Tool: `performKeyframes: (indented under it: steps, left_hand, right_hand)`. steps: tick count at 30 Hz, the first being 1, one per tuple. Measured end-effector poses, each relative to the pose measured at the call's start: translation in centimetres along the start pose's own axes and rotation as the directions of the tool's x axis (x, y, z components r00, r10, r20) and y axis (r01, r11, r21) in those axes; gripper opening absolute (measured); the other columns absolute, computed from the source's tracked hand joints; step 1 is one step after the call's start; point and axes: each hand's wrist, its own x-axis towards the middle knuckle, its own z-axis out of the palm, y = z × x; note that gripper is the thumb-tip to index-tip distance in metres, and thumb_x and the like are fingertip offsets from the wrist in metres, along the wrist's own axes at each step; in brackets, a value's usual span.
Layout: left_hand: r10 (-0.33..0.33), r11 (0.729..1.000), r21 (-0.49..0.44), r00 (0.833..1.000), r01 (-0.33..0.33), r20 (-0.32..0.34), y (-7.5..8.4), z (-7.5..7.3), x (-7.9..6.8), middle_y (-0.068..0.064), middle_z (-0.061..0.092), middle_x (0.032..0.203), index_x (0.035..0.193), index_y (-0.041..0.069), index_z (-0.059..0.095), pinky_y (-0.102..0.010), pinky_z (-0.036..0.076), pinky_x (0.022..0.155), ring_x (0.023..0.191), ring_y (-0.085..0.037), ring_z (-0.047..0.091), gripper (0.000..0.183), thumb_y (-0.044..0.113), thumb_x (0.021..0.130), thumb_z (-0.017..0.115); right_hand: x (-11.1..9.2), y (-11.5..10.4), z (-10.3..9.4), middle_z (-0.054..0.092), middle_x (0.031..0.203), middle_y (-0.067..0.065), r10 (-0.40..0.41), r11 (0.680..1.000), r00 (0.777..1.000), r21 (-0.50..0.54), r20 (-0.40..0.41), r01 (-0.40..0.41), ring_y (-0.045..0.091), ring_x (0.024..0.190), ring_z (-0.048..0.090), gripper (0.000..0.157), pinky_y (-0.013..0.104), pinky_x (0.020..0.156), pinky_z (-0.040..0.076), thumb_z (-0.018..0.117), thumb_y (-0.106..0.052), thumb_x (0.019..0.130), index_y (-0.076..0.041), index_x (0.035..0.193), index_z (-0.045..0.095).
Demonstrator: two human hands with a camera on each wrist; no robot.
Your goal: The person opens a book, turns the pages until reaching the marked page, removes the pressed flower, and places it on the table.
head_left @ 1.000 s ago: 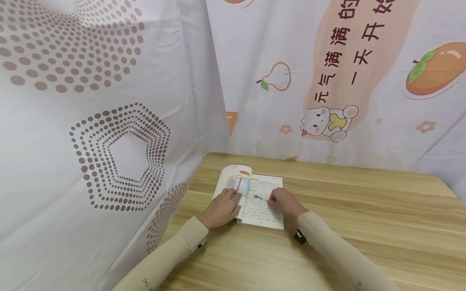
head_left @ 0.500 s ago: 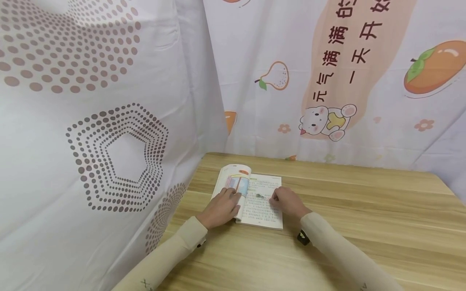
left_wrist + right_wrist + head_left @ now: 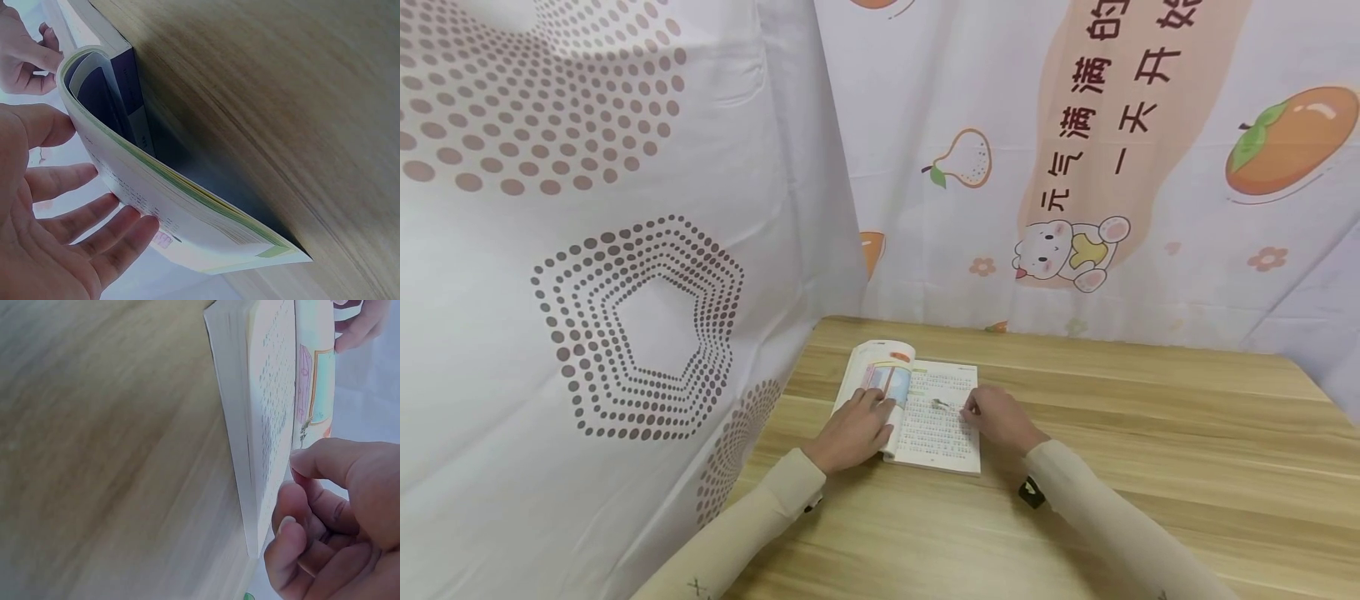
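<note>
An open book [image 3: 936, 437] lies on the wooden table, its left pages curving up from the spine. My left hand [image 3: 856, 429] rests on the picture page [image 3: 880, 379]; the left wrist view shows its spread fingers [image 3: 112, 219] touching the bowed pages. Over the text page, my right hand [image 3: 1000, 418] pinches the end of a thin stem with a small dark-green, leafy-looking tip [image 3: 940, 404]. In the right wrist view that leafy tip [image 3: 305, 430] stands out beyond the thumb and forefinger, above the book. Its exact kind is too small to tell.
The wooden table [image 3: 1112, 467] spreads to the right and in front of the book. A white dotted curtain [image 3: 655, 467] hangs close on the left. Behind the table hangs a printed curtain [image 3: 925, 292] with fruit and writing.
My right hand has shifted slightly to the right across the text page, drawing the thin stem with it. The left hand stays on the picture page. The head view has turned a little.
</note>
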Motion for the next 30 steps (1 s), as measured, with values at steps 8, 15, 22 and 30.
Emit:
performKeyframes:
  steps: [8, 15, 22, 30]
  left_hand:
    - [0.007, 1.0, 0.002, 1.0, -0.007, 0.005, -0.1, 0.0, 0.0, -0.019, 0.064, 0.127, 0.131, -0.001, 0.067, -0.037, 0.053, 0.084, 0.105, -0.029, 0.059, 0.037, 0.02, 0.101, 0.063]
    - [0.007, 1.0, -0.007, 1.0, -0.007, -0.007, 0.0, -0.1, -0.1, -0.02, 0.064, 0.126, 0.129, -0.001, 0.068, -0.039, 0.053, 0.086, 0.105, -0.03, 0.059, 0.036, 0.02, 0.1, 0.064]
    - [0.014, 1.0, -0.017, 1.0, -0.015, -0.022, 0.2, -0.2, -0.3, -0.02, 0.065, 0.125, 0.128, -0.001, 0.068, -0.039, 0.053, 0.086, 0.104, -0.03, 0.059, 0.036, 0.02, 0.099, 0.066]
    - [0.031, 0.999, -0.01, 0.999, -0.031, -0.039, 0.0, -0.1, 0.0, -0.019, 0.065, 0.123, 0.127, -0.001, 0.068, -0.038, 0.052, 0.085, 0.103, -0.03, 0.059, 0.034, 0.019, 0.099, 0.064]
  right_hand:
    - [-0.6, -0.2, -0.6, 0.067, 0.086, 0.0, 0.028, 1.0, 1.0, -0.004, -0.001, -0.028, 0.013, 0.075, 0.059, 0.008, 0.032, 0.068, 0.052, 0.073, -0.013, 0.094, -0.007, 0.09, 0.073]
    - [-1.2, 0.1, -1.1, 0.068, 0.086, 0.002, 0.05, 0.999, 0.998, -0.006, -0.022, -0.051, 0.014, 0.071, 0.058, 0.007, 0.033, 0.065, 0.052, 0.071, -0.011, 0.093, -0.006, 0.088, 0.071]
    - [-1.9, 0.7, -1.4, 0.063, 0.083, 0.0, 0.077, 0.997, 0.997, -0.003, -0.024, -0.077, 0.015, 0.074, 0.056, 0.011, 0.036, 0.069, 0.051, 0.073, -0.012, 0.092, -0.01, 0.082, 0.068]
    - [-2.7, 1.6, -1.8, 0.068, 0.087, 0.003, 0.053, 0.998, 0.997, -0.025, -0.064, -0.054, 0.016, 0.076, 0.06, 0.006, 0.036, 0.071, 0.054, 0.073, -0.009, 0.09, -0.006, 0.086, 0.07]
